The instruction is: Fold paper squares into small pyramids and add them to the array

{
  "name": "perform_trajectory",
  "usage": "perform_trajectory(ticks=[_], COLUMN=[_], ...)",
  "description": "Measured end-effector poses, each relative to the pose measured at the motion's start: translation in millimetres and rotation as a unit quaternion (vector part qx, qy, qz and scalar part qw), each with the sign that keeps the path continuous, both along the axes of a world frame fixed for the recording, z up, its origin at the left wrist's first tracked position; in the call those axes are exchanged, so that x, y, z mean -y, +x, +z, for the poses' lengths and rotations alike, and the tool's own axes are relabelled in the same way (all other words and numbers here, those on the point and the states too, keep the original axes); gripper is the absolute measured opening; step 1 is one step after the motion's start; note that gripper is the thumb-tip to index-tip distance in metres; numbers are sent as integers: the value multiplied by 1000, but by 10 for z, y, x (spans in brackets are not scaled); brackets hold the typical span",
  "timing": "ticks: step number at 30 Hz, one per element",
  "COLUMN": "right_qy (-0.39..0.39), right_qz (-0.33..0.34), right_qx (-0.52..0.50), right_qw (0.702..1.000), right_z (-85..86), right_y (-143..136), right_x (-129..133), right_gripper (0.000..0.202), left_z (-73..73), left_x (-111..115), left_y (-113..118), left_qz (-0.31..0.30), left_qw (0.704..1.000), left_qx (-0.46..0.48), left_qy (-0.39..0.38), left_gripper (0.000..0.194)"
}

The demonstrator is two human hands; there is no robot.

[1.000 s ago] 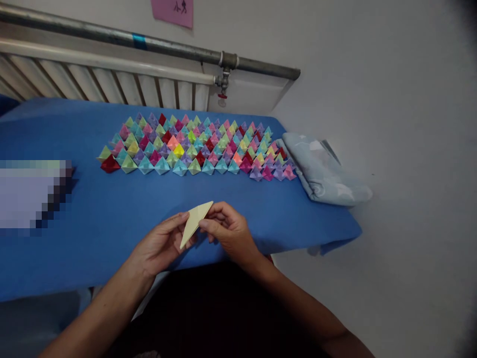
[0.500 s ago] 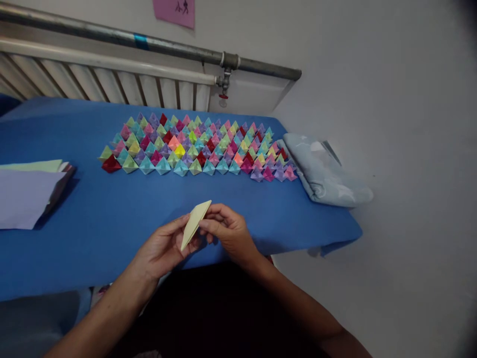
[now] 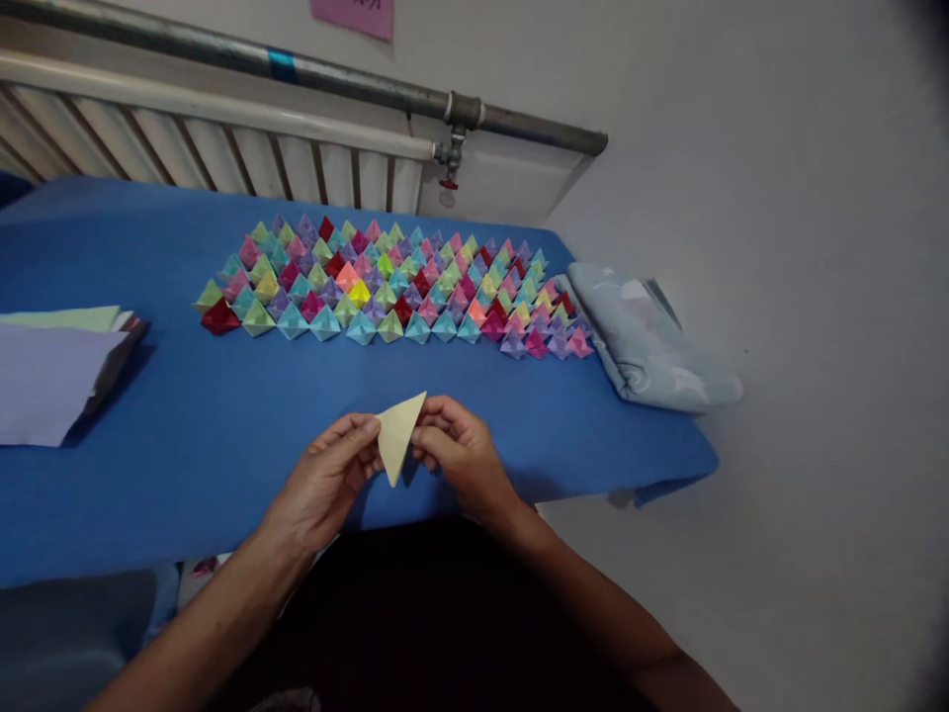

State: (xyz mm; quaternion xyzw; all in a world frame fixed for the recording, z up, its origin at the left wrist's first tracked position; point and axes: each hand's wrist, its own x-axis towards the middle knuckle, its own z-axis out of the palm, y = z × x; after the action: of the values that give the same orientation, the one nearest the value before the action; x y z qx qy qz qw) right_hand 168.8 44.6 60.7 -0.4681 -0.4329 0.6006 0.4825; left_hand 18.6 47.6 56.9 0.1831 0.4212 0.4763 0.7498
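A pale yellow paper triangle [image 3: 400,432] is pinched from both sides, left hand [image 3: 326,480] and right hand [image 3: 460,457], each grip clamped on it, just above the near table [image 3: 185,435] edge. Looks mid-fold; the next crease probably needs lined-up edges. Finished pieces [image 3: 392,287] are lined up behind.

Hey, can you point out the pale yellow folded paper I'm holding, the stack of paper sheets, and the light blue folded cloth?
pale yellow folded paper [image 3: 400,432], head view, middle of its triangular face
stack of paper sheets [image 3: 51,376], head view, top white sheet
light blue folded cloth [image 3: 642,346], head view, centre of upper fold
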Motion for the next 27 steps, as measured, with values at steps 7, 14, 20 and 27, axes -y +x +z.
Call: perform_trajectory(ticks=[7, 14, 20, 27], right_qy=[65, 56, 149, 188], right_qz=[-7, 11, -44, -91], right_qx=[34, 7, 187, 283], right_qw=[997, 998, 970, 936], right_z=[-102, -122, -134, -176], right_y=[4, 29, 53, 59], right_x=[8, 25, 4, -49], right_gripper=[16, 12, 12, 13], left_z=[-35, -74, -167, -195], left_x=[20, 63, 54, 157], left_y=[44, 66, -6, -48], left_qz=[64, 64, 41, 42], left_qw=[996, 991, 975, 712], left_qx=[-67, -107, -189, -524], left_qy=[18, 52, 110, 465], left_gripper=[35, 34, 26, 12])
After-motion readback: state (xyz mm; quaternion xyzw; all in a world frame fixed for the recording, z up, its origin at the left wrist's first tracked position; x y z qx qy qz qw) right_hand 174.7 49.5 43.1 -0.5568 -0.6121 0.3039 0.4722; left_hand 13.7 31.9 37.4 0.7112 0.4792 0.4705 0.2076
